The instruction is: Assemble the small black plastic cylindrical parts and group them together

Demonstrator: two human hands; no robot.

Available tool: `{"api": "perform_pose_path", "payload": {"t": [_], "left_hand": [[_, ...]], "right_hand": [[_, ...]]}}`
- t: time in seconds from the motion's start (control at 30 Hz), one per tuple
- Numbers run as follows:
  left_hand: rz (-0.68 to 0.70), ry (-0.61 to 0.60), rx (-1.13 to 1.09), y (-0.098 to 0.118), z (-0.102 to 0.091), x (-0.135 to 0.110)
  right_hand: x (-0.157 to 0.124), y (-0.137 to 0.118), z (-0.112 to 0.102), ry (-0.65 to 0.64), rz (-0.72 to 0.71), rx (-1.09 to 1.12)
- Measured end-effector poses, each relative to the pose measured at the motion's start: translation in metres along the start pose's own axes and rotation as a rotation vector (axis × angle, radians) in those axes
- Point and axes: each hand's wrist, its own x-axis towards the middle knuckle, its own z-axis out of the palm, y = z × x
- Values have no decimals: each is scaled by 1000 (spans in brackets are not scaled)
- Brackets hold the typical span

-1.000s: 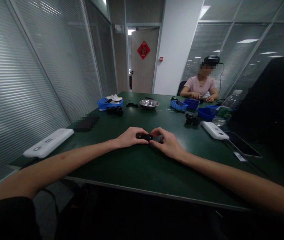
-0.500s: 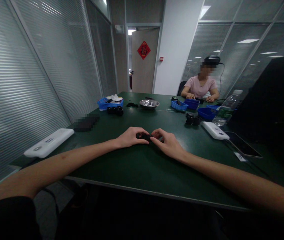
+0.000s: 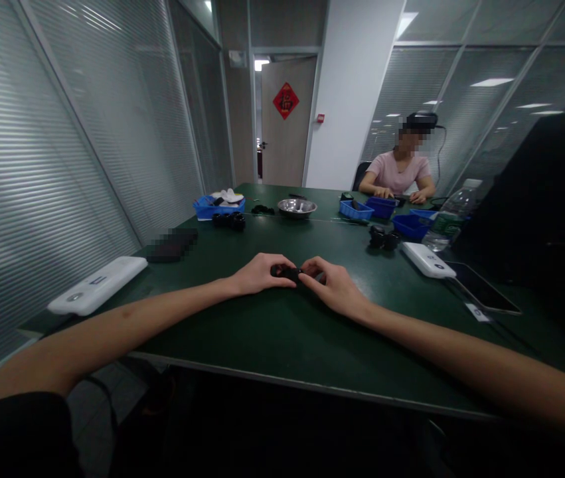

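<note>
Both of my hands rest on the dark green table (image 3: 272, 332), meeting at its middle. My left hand (image 3: 259, 273) is closed around one end of a small black part (image 3: 286, 271). My right hand (image 3: 330, 284) pinches the other end of that same part with thumb and fingers. The part lies low, just above the table top, and most of it is hidden by my fingers.
A white power bank (image 3: 97, 284) lies at the left edge, another white one (image 3: 427, 259) and a phone (image 3: 482, 287) at the right. Farther back stand blue bins (image 3: 356, 210), a steel bowl (image 3: 297, 207), black parts (image 3: 383, 237) and a water bottle (image 3: 450, 216). A person sits at the far end.
My right hand's fingers have closed in on the black part, so less of it shows between the hands. The hands have stayed in the same place.
</note>
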Motion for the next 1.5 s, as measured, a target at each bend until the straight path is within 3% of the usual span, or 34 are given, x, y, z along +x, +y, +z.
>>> {"api": "perform_pose_path", "payload": {"t": [0.17, 0.37, 0.6, 0.8, 1.03, 1.23, 1.5], "left_hand": [[-10, -18, -2, 4, -1, 0], [-17, -9, -5, 3, -1, 1], [-4, -12, 14, 1, 0, 1], [-6, -3, -3, 1, 1, 0], [6, -26, 0, 4, -2, 0], [-12, -12, -11, 2, -1, 0], [5, -15, -12, 2, 0, 0]], "right_hand": [[0, 2, -1, 8, -84, -19], [0, 1, 1, 26, -2, -21], [0, 1, -1, 4, -78, -44], [0, 0, 0, 16, 15, -13], [0, 2, -2, 18, -133, -55], [0, 3, 1, 19, -21, 18], [-1, 1, -1, 33, -90, -24]]}}
